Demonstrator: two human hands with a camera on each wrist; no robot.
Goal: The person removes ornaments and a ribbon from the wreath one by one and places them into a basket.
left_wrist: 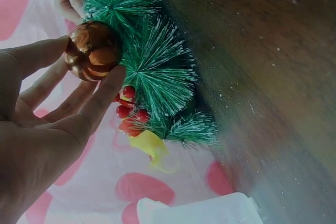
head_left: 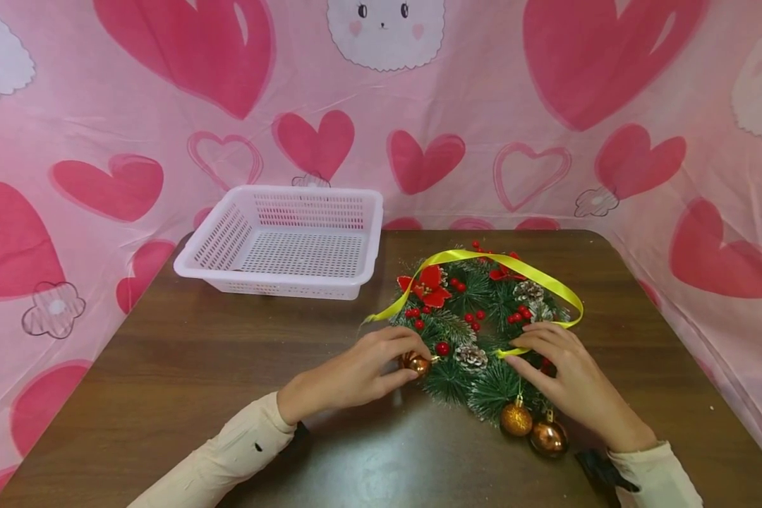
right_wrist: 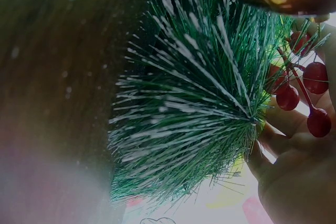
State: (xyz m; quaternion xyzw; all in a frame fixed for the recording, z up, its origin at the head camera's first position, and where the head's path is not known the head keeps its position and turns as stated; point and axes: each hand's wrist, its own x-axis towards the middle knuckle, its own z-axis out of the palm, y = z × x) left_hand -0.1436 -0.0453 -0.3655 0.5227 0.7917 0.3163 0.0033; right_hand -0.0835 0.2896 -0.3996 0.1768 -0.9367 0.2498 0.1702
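A green Christmas wreath with pine cones, red berries and red flowers lies on the table. At its lower left, my left hand pinches a shiny copper bauble between thumb and fingers. My right hand, over the wreath's right side, pinches one end of a yellow ribbon between thumb and fingers. The ribbon arcs over the wreath's top, its other end at the left. Below the right hand hang a glittery gold bauble and another shiny copper bauble.
A white perforated plastic basket stands at the back left of the brown wooden table. Behind the table hangs a pink cloth printed with hearts.
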